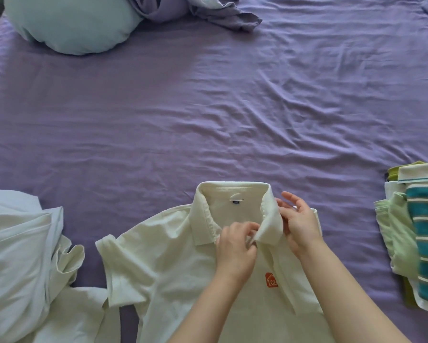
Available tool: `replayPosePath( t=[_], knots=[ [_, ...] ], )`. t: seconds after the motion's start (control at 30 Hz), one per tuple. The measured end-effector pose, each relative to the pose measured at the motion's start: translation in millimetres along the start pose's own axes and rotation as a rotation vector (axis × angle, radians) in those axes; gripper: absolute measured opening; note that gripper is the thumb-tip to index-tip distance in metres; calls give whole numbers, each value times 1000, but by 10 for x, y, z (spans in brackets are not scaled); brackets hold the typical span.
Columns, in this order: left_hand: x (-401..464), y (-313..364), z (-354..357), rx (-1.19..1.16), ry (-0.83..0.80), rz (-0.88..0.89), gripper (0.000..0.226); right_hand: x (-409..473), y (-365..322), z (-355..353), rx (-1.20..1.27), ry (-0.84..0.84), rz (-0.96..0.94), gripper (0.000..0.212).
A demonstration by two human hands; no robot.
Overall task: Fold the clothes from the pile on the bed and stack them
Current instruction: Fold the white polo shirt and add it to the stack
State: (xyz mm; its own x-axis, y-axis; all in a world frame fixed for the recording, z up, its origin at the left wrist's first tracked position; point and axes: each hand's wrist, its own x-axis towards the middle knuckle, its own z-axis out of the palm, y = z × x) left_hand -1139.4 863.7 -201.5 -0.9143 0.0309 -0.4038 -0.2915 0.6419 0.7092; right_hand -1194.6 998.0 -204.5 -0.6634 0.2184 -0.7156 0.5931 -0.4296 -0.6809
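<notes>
Left hand (235, 246): fingers curled, pinching the front tip of the collar (269, 226) of the white polo shirt (173, 263) at lower centre of the frame. Right hand (298, 226): thumb and lower fingers hold the outer side of the same collar wing; upper fingers are spread and free.

The shirt lies front-up on the purple bed sheet (208, 115), collar toward the top of the frame, one short sleeve out to the left, an orange house logo (271, 279) on the chest.

At lower left, a crumpled pile of pale clothes (22, 263) touches that sleeve. At upper left rests a round, pale blue pillow (71, 23).

The centre of the wrinkled sheet is open.

At the right edge stands a folded stack (416, 233): green knits and a teal-and-white striped piece, apart from the shirt.
</notes>
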Motion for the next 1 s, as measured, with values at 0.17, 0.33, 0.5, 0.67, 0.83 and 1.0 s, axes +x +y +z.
replayPosePath(
  t=[0.17, 0.33, 0.5, 0.67, 0.83, 1.0],
  knots=[
    [-23, -116, -116, 38, -97, -22, 33, 42, 83, 54, -979, 215, -455, 29],
    [80, -214, -230, 240, -56, 45, 26, 213, 92, 164, -988, 187, -429, 22],
    [286, -485, -677, 347, 136, 138, 43, 185, 106, 258, -741, 67, -317, 51],
    [670, -534, -1083, 903, -209, 385, 43, -169, 415, 140, -1039, -96, -733, 49],
    [848, -475, -1117, 1015, -210, 496, 25, -364, 636, 48, -1297, -171, -920, 38],
    [823, -409, -884, 855, -73, 273, 29, -550, 795, 36, -1485, -243, -1017, 47]
  ],
)
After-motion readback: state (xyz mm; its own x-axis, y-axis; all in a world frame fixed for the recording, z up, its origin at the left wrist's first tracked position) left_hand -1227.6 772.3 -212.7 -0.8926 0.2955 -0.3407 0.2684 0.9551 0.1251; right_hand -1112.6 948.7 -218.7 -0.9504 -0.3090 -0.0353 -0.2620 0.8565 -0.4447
